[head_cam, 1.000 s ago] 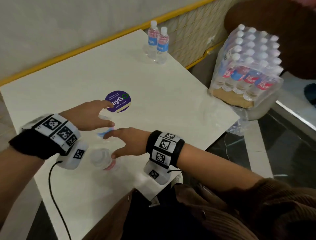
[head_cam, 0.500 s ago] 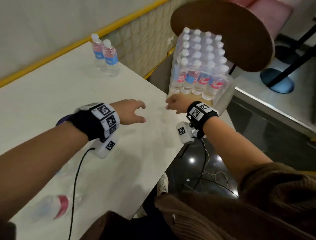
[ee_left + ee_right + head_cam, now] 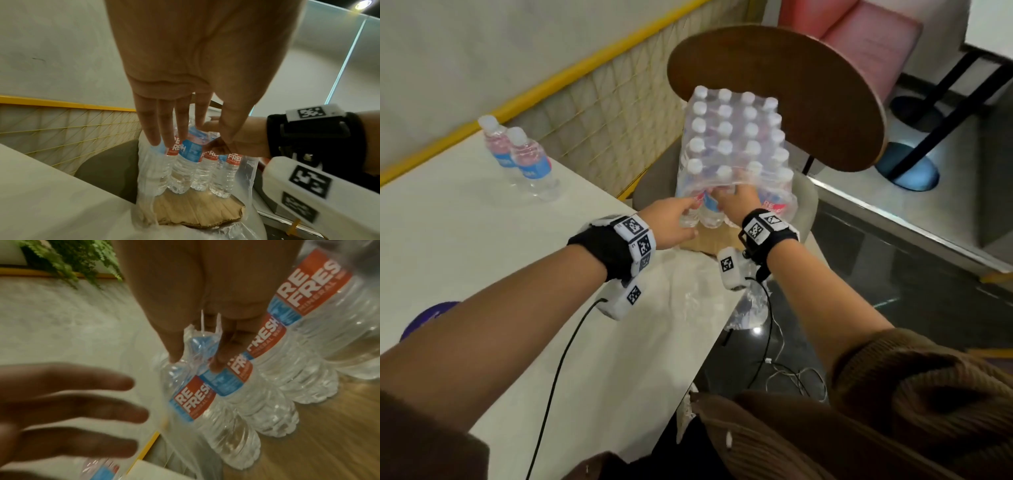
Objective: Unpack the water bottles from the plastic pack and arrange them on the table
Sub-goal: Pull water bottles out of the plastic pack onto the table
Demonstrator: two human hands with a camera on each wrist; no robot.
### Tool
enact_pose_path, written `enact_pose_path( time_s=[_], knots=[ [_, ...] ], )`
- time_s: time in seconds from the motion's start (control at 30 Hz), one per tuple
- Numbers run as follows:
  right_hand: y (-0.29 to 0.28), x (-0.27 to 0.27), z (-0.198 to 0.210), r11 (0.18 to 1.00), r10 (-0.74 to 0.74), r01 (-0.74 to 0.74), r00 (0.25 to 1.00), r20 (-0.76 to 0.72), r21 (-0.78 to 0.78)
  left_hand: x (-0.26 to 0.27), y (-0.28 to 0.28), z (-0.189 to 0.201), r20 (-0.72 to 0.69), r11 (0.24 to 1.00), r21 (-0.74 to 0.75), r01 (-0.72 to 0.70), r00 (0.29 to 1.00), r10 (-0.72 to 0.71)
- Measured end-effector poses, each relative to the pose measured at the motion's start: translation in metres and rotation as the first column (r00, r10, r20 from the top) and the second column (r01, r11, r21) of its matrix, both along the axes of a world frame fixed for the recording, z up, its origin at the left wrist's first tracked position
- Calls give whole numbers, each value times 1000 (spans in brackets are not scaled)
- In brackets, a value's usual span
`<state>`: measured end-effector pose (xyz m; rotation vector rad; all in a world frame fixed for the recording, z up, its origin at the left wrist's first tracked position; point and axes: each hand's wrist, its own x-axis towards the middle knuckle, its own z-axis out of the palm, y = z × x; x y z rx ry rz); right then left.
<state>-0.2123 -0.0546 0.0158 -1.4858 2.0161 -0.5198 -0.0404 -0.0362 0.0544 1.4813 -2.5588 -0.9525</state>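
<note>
A shrink-wrapped pack of water bottles (image 3: 732,137) stands on a cardboard sheet (image 3: 195,212) on a chair seat at the table's right edge. Its near side is torn open, showing a front row of bottles (image 3: 185,162) with red and blue labels. My left hand (image 3: 674,219) reaches to the front-left bottle with straight fingers (image 3: 154,134) touching it. My right hand (image 3: 736,202) pinches the torn plastic wrap (image 3: 197,344) between thumb and finger over a front bottle's neck. Two bottles (image 3: 530,164) stand together at the far side of the white table (image 3: 482,240).
The chair's round brown back (image 3: 808,85) rises behind the pack. Loose clear plastic (image 3: 705,291) lies over the table's corner. A purple sticker (image 3: 431,315) shows under my left forearm. Cables (image 3: 791,373) lie on the dark floor. A yellow-railed mesh panel (image 3: 602,113) borders the table.
Both hands left the bottles near the table's front and reached right to the pack. My right hand has taken hold of the torn wrap; my left hand now touches a front bottle.
</note>
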Motion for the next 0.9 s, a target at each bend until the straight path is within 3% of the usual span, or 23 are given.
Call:
enact_pose_path(
  time_s=[0.03, 0.13, 0.23, 0.33, 0.4, 0.53, 0.7, 0.83, 0.9],
  knots=[
    [3, 0, -2, 999, 39, -41, 996, -80, -28, -3, -1, -2, -24, 1000, 14, -7, 1000, 7],
    [24, -1, -10, 975, 72, -62, 996, 43, -212, -13, -6, -12, -142, 998, 65, -21, 989, 30],
    [45, -3, -12, 933, 201, -154, 973, 115, -326, -25, -5, -21, -223, 993, 115, -20, 974, 45],
    [54, -9, -10, 944, 285, -231, 931, 229, -236, -32, -1, -21, -223, 986, 164, -28, 973, 65],
    [52, -20, -13, 969, 221, -180, 938, 265, -169, -31, -1, -22, -172, 983, 178, -53, 982, 84],
    [33, -44, -14, 967, -115, 173, 952, 284, -188, -18, -2, -27, -143, 966, 210, -147, 973, 179],
    [13, -38, -1, 976, -164, 210, 886, 434, -61, 2, 3, -29, -158, 961, 239, -137, 971, 177],
    [3, -38, 4, 971, -240, 231, 928, 285, 64, 19, 10, -25, -101, 957, 253, -139, 980, 169],
    [9, -28, 10, 990, -104, 96, 992, 70, 108, 36, 15, -21, -63, 955, 255, -152, 983, 174]
  ],
)
